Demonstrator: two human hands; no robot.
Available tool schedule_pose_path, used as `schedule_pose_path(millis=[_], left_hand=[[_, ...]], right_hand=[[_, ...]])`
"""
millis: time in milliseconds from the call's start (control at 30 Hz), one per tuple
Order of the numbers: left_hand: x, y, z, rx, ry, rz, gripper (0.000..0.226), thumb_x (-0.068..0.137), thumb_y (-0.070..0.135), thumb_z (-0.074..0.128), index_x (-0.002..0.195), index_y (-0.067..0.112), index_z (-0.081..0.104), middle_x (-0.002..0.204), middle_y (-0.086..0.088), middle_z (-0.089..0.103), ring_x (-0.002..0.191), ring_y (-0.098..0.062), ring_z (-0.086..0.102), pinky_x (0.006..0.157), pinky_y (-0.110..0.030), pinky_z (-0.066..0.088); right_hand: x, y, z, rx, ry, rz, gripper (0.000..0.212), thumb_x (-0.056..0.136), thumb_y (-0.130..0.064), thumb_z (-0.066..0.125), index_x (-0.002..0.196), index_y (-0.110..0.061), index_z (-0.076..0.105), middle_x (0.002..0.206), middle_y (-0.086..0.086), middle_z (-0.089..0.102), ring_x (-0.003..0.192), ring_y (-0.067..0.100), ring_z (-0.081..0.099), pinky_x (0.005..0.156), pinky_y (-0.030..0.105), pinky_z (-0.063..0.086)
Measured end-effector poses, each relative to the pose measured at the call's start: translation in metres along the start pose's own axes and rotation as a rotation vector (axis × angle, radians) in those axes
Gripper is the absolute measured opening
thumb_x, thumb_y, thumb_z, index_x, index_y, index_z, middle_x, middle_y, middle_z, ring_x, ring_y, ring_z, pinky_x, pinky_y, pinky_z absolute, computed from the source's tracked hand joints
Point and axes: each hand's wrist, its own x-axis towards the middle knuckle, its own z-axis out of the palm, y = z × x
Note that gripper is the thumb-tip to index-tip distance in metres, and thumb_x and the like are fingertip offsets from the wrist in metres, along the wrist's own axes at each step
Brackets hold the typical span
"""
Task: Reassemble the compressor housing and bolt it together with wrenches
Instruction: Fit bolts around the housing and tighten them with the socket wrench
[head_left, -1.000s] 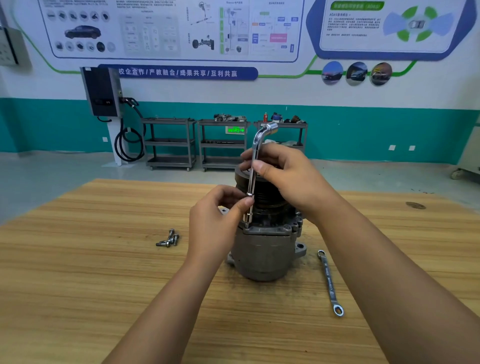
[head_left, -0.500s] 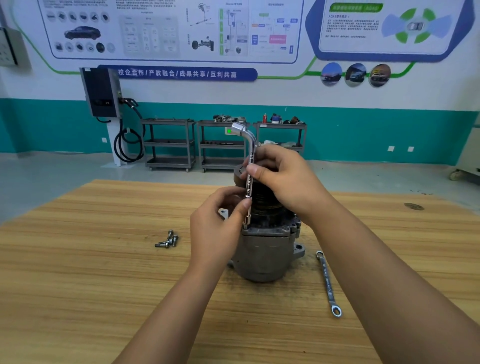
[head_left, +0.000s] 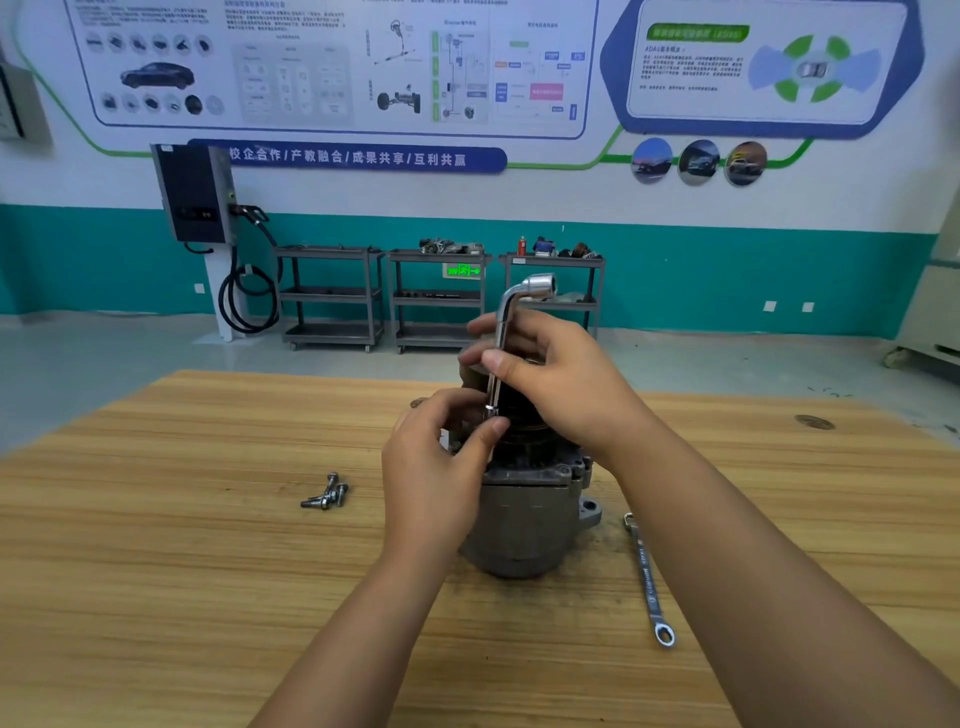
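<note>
Right hand (head_left: 566, 384) grips the wrench (head_left: 502, 328) upright over the compressor (head_left: 519, 525), left hand (head_left: 434, 467) pinches its foot; tilting could make it slip off.

The L-shaped socket wrench (head_left: 503, 332) is bright, glossy metal; the compressor housing (head_left: 524, 525) dull, rough grey metal; the ring spanner (head_left: 648, 582) satin steel; the tabletop (head_left: 182, 597) matt grained wood.

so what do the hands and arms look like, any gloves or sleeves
Both are bare: no gloves on the left hand or right hand, and no rings, watch or wristband visible. The left forearm and right forearm show no sleeve up to the picture's edge.
</note>
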Motion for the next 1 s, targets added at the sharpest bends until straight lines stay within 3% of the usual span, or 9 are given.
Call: schedule_pose_path(millis=[167,300,400,500,667,833,1000], left_hand=[[-0.0021,-0.0018,-0.0005,0.004,0.051,-0.002,0.022,0.077,0.023,0.074,0.082,0.038,0.059,0.081,0.014,0.065,0.087,-0.007,0.060,0.068,-0.017,0.039],[-0.0027,-0.0011,-0.0003,0.021,0.066,0.008,0.013,0.076,0.029,0.073,0.078,0.032,0.061,0.077,0.014,0.063,0.084,-0.011,0.059,0.066,-0.023,0.038],[-0.0013,0.0003,0.0003,0.012,0.058,-0.017,0.018,0.075,0.028,0.076,0.075,0.036,0.060,0.074,0.014,0.064,0.081,-0.007,0.060,0.065,-0.019,0.039],[-0.0014,0.0000,0.0001,0.014,0.060,-0.023,0.020,0.078,0.025,0.075,0.077,0.038,0.061,0.076,0.013,0.066,0.077,0.000,0.060,0.063,-0.007,0.036],[-0.0033,-0.0011,-0.0019,0.030,0.063,0.020,0.016,0.078,0.024,0.074,0.083,0.035,0.064,0.078,0.016,0.066,0.080,0.002,0.059,0.064,-0.006,0.035],[-0.0024,-0.0020,-0.0026,0.049,0.043,0.004,0.022,0.080,0.024,0.073,0.081,0.043,0.061,0.076,0.016,0.066,0.080,0.001,0.059,0.064,-0.003,0.033],[-0.0026,-0.0039,-0.0019,0.025,0.031,-0.001,0.021,0.077,0.027,0.074,0.080,0.042,0.060,0.078,0.015,0.066,0.080,0.000,0.060,0.066,-0.012,0.038]], right_hand=[[-0.0014,-0.0017,-0.0024,0.000,-0.027,0.027,0.021,0.093,-0.007,0.049,0.088,-0.024,0.059,0.083,-0.006,0.071,0.091,0.008,0.067,0.090,0.028,0.048],[0.0000,0.0005,0.0015,-0.047,0.062,0.007,0.004,0.088,-0.016,0.061,0.091,-0.020,0.061,0.083,-0.002,0.071,0.085,0.012,0.067,0.086,0.036,0.051],[0.0005,0.0008,-0.0009,-0.044,0.037,0.003,0.006,0.089,-0.018,0.060,0.095,-0.019,0.062,0.087,-0.002,0.072,0.084,0.010,0.067,0.079,0.023,0.052],[0.0002,-0.0019,-0.0063,0.010,-0.020,0.035,0.015,0.092,-0.009,0.052,0.095,-0.021,0.062,0.086,-0.006,0.072,0.083,0.002,0.067,0.072,0.009,0.049],[0.0016,-0.0016,-0.0017,-0.068,0.075,0.030,0.007,0.087,-0.020,0.063,0.093,-0.020,0.060,0.090,0.000,0.070,0.089,0.015,0.065,0.085,0.034,0.051],[0.0002,-0.0031,-0.0042,-0.031,0.004,0.044,0.016,0.093,-0.011,0.052,0.099,-0.021,0.062,0.089,-0.005,0.073,0.089,0.005,0.067,0.086,0.024,0.049],[0.0008,-0.0029,-0.0004,-0.077,0.053,0.028,0.008,0.089,-0.014,0.058,0.092,-0.022,0.060,0.089,0.000,0.072,0.090,0.016,0.067,0.091,0.042,0.050]])
